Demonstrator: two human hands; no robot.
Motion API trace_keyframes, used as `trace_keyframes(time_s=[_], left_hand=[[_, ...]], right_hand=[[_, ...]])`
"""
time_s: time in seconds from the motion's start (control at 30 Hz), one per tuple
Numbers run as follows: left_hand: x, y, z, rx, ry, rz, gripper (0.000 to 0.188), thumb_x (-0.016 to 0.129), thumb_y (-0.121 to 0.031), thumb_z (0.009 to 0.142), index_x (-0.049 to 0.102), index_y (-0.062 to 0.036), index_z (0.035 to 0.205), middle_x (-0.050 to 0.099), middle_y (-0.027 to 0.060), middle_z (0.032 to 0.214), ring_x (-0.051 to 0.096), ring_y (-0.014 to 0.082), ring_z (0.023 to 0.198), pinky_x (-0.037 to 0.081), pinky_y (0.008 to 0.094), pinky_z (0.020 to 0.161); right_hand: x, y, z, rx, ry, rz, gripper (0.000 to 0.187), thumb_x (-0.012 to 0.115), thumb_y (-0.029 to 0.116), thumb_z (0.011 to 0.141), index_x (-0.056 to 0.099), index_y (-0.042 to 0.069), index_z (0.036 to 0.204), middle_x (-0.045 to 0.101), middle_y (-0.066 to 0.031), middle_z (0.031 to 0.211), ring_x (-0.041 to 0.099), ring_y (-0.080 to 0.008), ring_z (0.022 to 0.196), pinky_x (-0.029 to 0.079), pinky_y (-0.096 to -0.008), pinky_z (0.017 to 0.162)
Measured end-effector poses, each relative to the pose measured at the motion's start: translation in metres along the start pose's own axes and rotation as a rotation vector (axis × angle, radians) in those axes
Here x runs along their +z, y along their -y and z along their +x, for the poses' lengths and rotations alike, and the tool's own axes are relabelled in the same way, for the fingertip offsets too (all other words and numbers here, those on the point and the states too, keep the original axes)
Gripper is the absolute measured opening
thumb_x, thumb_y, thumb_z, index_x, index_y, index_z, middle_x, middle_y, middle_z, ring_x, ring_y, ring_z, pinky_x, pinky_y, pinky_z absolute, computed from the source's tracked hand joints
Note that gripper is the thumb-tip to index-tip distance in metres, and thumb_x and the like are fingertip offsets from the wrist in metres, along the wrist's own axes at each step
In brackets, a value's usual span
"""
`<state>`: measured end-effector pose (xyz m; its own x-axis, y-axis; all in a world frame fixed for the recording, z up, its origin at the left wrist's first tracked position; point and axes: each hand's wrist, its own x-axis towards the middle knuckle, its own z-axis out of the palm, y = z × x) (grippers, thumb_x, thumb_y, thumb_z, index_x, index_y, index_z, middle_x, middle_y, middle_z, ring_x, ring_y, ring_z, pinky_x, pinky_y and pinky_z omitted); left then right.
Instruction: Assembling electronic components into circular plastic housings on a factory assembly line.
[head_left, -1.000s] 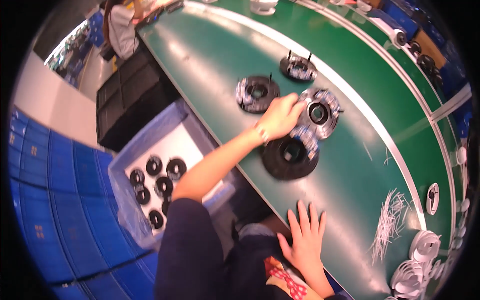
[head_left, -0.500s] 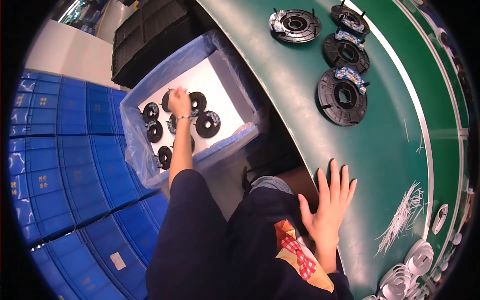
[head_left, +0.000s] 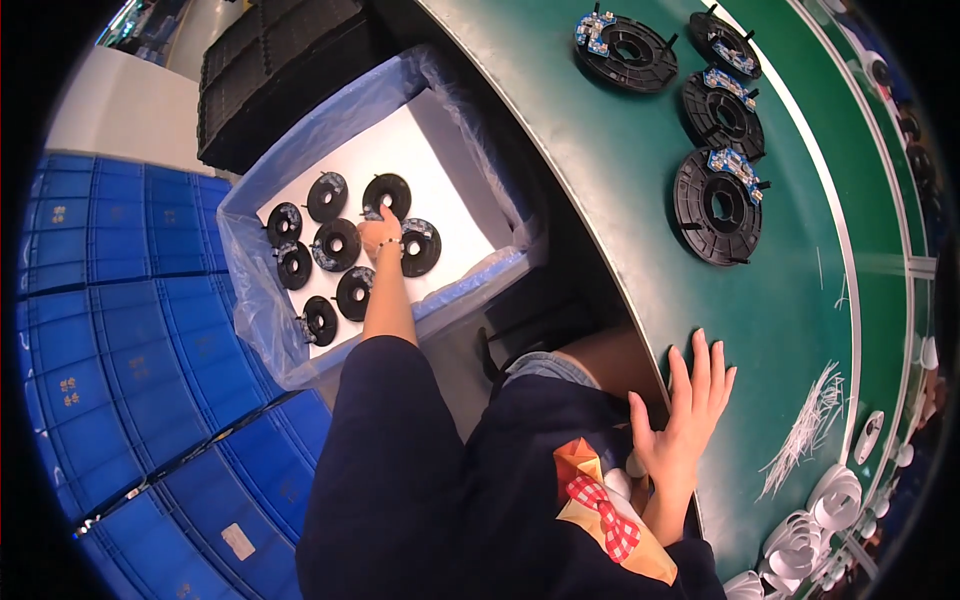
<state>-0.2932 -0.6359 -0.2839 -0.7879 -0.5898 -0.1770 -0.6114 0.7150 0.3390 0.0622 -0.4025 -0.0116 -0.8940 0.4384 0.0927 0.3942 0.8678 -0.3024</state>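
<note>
My left hand [head_left: 380, 238] is inside a lined box [head_left: 470, 190], at the lower edge of a round black plastic disc [head_left: 372, 190] with a hole in its middle. One digit reaches to the hole and the other fingers are curled, partly hidden; the hand appears to pinch the disc's edge. Several similar discs lie around it on the white sheet, one [head_left: 418, 262] just right of my wrist and another [head_left: 325, 240] to its left. My right hand [head_left: 685, 410] rests on the edge of the green table [head_left: 640, 230], fingers spread and holding nothing.
Black discs with blue circuit boards, one of them [head_left: 705, 225] nearest, sit on the table's far part. Thin white strips [head_left: 805, 430] and white curled parts [head_left: 800, 545] lie at the right. Blue crates [head_left: 120, 340] are stacked at left, black crates [head_left: 285, 70] behind the box.
My left hand has moved right and toward me, from the far left disc to the far right one, which has shifted slightly away. My right hand stays on the table edge. The view has shifted slightly.
</note>
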Motion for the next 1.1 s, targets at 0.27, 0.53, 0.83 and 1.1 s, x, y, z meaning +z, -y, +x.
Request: trace_keyframes(time_s=[0.27,0.53,0.83,1.1], left_hand=[[0.010,0.003,-0.013,0.281,0.187,-0.061,0.064,0.059,-0.043,0.066,0.045,0.0096,0.099,0.054,0.0302,0.098,0.054,0.0403,0.093,0.042,0.0409,0.084],[-0.029,-0.051,0.047,0.208,0.165,-0.968,0.038,0.058,-0.033,0.071,0.061,0.0034,0.083,0.059,0.0112,0.065,0.057,0.0228,0.061,0.045,0.0336,0.058],[-0.186,-0.356,-0.076,1.191,0.224,-0.423,0.058,0.052,-0.048,0.068,0.058,0.0089,0.077,0.059,0.0225,0.069,0.059,0.0316,0.070,0.044,0.0384,0.066],[-0.101,-0.422,-0.085,1.211,0.264,-0.102,0.065,0.053,-0.054,0.066,0.058,0.0038,0.095,0.059,0.0223,0.096,0.056,0.0293,0.095,0.042,0.0338,0.083]], right_hand=[[-0.003,-0.001,0.001,0.011,-0.001,-0.002,0.057,0.066,0.018,0.064,0.045,0.007,0.116,0.034,-0.0164,0.130,0.027,-0.0387,0.121,0.016,-0.0555,0.097],[-0.011,-0.003,0.000,0.005,0.057,0.062,0.058,0.067,0.021,0.063,0.047,0.008,0.116,0.033,-0.0148,0.131,0.026,-0.0377,0.122,0.015,-0.0565,0.097],[-0.017,-0.008,0.002,0.017,0.059,0.090,0.059,0.067,0.023,0.064,0.046,0.009,0.117,0.033,-0.0139,0.131,0.027,-0.0372,0.121,0.017,-0.0578,0.096],[-0.016,-0.009,-0.003,0.017,0.044,0.109,0.053,0.065,0.025,0.066,0.048,0.009,0.114,0.034,-0.0121,0.130,0.029,-0.0349,0.120,0.019,-0.0567,0.096]])
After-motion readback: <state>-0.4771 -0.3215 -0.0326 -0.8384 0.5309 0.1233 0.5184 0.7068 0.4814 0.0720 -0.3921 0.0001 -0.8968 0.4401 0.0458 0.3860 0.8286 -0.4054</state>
